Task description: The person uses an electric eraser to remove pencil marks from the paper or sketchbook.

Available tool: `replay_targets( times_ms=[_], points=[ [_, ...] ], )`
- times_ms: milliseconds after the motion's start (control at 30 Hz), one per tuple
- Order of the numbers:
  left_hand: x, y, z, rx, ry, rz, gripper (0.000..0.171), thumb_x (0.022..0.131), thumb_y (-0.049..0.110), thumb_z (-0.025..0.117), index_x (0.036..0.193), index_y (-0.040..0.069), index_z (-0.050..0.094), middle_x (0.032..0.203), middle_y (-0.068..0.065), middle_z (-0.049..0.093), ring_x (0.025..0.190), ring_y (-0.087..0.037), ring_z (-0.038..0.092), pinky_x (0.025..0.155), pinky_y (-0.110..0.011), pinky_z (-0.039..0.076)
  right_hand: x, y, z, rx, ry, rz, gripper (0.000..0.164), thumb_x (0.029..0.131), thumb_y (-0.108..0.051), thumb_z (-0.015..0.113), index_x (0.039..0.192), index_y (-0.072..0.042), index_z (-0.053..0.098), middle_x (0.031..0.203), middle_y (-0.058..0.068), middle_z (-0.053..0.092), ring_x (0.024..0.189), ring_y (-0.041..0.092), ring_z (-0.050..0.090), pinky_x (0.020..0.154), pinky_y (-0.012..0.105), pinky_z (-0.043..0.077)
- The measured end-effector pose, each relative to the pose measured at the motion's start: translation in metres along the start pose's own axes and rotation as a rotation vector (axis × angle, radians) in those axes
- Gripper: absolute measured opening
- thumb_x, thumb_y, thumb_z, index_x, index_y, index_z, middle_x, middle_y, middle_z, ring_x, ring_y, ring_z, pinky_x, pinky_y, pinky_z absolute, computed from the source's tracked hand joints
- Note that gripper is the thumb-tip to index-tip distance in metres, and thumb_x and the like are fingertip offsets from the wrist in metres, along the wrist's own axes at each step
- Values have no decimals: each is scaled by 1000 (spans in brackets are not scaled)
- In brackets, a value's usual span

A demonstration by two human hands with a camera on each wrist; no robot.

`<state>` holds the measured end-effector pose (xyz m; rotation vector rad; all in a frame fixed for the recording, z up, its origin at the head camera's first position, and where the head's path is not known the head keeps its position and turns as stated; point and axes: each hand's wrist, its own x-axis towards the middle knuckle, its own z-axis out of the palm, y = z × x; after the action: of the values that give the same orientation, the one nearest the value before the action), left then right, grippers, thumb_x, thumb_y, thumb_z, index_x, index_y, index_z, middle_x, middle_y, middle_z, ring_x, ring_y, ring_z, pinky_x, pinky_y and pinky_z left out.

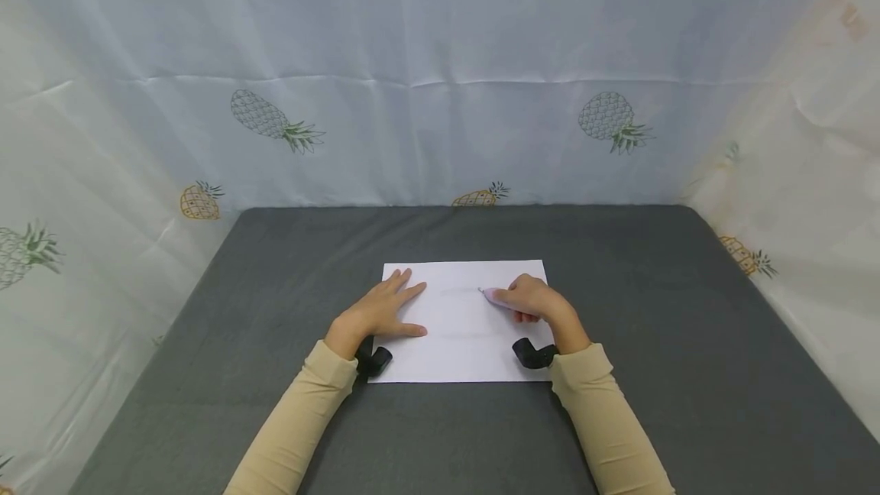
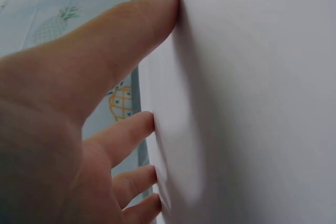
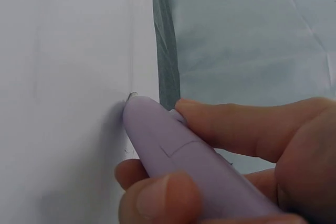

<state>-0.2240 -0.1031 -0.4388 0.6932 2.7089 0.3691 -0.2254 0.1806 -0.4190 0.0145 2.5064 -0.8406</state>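
A sheet of white paper lies flat on the grey tabletop. My left hand rests on its left side with fingers and thumb spread; in the left wrist view the fingertips press on the sheet. Over the right half of the paper, my right hand grips a lavender pen-like tool with a thick, rounded body. The index finger is on a small raised button on its side. The tool's narrow tip is right at the paper, beside small dark marks. Its exact kind I cannot tell.
The dark grey tabletop extends around the sheet. Behind and at both sides hangs a pale curtain printed with pineapples. Black wrist mounts sit at both wrists, over the paper's lower corners.
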Motion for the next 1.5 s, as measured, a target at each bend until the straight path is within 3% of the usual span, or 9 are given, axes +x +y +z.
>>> replay_targets(
  times_ms=[400,833,1233,1500],
  points=[
    [1,-2,1,-3,-8,-6,84,84,50,68,152,16,31,163,-18,14,152,-39,10,121,-57,19,-3,3,-4,-7,-52,19,44,95,-39,55,67,-5,59,50,-2,46,45,10,36,47,21,30],
    [2,-1,0,9,-17,-15,84,85,50,67,152,18,29,164,-16,12,153,-38,8,122,-56,18,3,-4,4,-27,23,0,44,95,-40,53,70,-5,61,49,-2,50,43,11,41,47,23,34],
    [1,-2,1,12,-4,-2,84,84,49,68,152,15,31,163,-18,14,152,-39,10,121,-56,19,-3,0,-3,0,-51,7,44,95,-38,55,67,-4,59,49,-2,45,45,10,36,45,21,29],
    [0,0,-1,11,-4,-3,83,85,49,68,152,15,31,163,-18,14,152,-39,11,121,-56,20,-2,-1,-3,-6,-50,18,42,95,-38,55,73,-3,61,50,-2,47,45,10,38,46,21,31]
  ],
)
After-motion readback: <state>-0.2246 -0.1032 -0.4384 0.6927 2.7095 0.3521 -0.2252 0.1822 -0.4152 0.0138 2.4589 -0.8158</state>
